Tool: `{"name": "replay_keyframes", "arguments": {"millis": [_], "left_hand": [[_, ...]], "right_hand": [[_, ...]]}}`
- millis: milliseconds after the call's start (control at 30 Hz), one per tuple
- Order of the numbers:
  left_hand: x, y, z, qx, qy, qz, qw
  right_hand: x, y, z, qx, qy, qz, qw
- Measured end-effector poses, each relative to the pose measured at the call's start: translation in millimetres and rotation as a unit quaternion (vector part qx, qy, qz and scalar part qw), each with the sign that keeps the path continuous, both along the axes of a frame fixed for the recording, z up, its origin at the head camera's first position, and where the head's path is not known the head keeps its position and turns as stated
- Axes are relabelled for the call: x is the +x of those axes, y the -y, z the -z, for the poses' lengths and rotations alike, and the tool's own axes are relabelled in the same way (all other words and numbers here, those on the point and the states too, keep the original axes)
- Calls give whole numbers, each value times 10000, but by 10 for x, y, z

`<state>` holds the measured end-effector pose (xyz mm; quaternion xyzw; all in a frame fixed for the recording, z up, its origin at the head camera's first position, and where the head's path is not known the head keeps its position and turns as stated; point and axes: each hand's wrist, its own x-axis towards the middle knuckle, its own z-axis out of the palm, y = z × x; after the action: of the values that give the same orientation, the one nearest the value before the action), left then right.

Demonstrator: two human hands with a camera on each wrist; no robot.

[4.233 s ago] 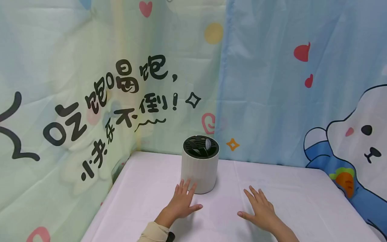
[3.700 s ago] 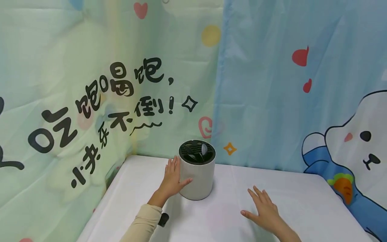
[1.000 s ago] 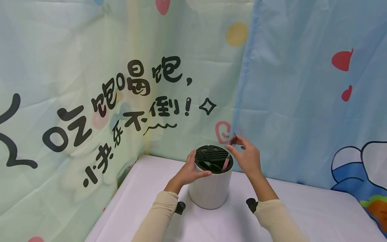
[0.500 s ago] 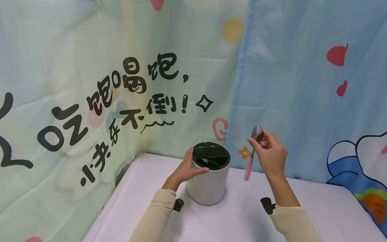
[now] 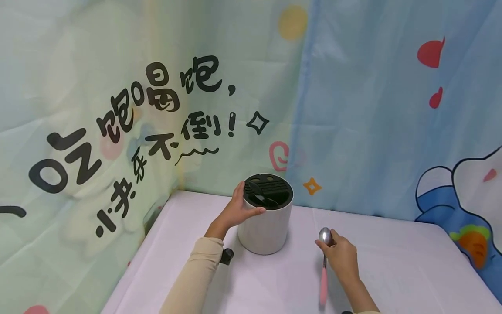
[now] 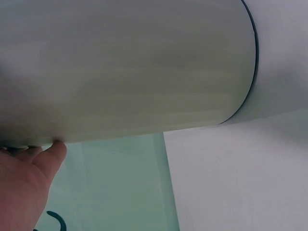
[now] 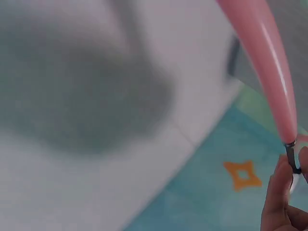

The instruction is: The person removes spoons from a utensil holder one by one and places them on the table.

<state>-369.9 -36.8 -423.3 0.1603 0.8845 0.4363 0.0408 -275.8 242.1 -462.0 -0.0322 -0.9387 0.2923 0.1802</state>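
Observation:
A white cylindrical utensil holder (image 5: 263,233) with a black slotted top stands upright on the table. My left hand (image 5: 234,212) holds it at the upper left, thumb across the front below the rim and fingers along the side. In the left wrist view, fingertips (image 6: 58,147) rest against the holder's wall (image 6: 144,77). To the right of it, my right hand (image 5: 342,258) pinches a spoon (image 5: 323,283) near its metal bowl. The spoon's pink handle points down towards the table; the right wrist view shows this handle (image 7: 269,67) close up.
A white cloth covers the table (image 5: 400,261). Behind it hangs a printed curtain (image 5: 353,109) with lettering, an orange star and a cartoon bear. Dark, shiny spoon-like shapes (image 5: 259,194) show in the holder's black top.
My right hand has drawn the pink-handled spoon out of the holder, carried it right and lowered it towards the table. My left hand, which reached the holder earlier, stays on it.

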Motion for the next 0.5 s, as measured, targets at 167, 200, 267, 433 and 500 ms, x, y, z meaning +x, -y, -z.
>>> {"name": "replay_keyframes", "arguments": {"millis": [167, 200, 267, 433, 500], "left_hand": [[2, 26, -28, -2, 22, -59, 10000], [4, 30, -26, 2, 10, -59, 10000], [8, 34, -17, 9, 20, -54, 10000], [9, 44, -13, 4, 56, 13, 10000], [13, 36, -17, -19, 36, 30, 10000]], "right_hand": [[9, 0, 314, -16, 1055, -39, 9944], [16, 2, 369, -11, 1251, -59, 9921], [37, 6, 469, -27, 1541, -88, 9880], [78, -2, 642, -171, 2045, -124, 9786], [93, -23, 680, -251, 2070, -191, 9778]]}}
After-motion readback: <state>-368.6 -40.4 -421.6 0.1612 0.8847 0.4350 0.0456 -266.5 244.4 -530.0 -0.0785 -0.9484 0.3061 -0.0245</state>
